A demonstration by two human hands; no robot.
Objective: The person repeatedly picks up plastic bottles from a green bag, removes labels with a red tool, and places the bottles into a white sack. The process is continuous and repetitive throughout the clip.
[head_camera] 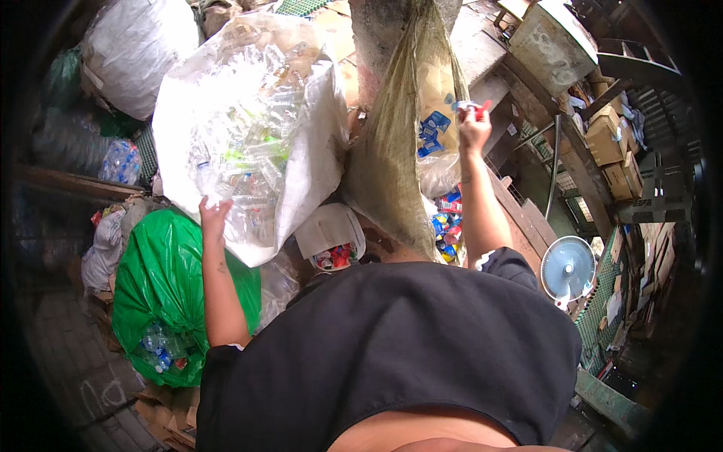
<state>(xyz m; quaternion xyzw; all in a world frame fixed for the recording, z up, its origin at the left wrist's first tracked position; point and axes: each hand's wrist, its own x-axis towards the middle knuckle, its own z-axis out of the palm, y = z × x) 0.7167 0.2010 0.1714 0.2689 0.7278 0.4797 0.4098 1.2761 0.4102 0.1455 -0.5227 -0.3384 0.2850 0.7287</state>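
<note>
My left hand (214, 217) is at the near left edge of a large white woven sack (316, 121), its fingers apart and nothing seen in them. Many clear plastic bottles (265, 152) fill that sack, a few with green tints. To the right, my right hand (474, 133) grips a small red and whitish item (481, 109), too small to name surely. It is raised beside the rim of a yellowish woven sack (384, 152) that hangs open. Blue plastic labels (434, 133) lie inside that sack. Between the sacks, a white plastic container (330, 226) holds red and other coloured bottle caps (342, 257).
A green plastic bag (164, 271) with bottles sits at the left. Colourful wrappers or labels (449, 220) lie below my right forearm. A fan (567, 268) stands at the right, near wooden planks (531, 217). Cardboard boxes (607, 135) and a full white sack (141, 53) are farther off.
</note>
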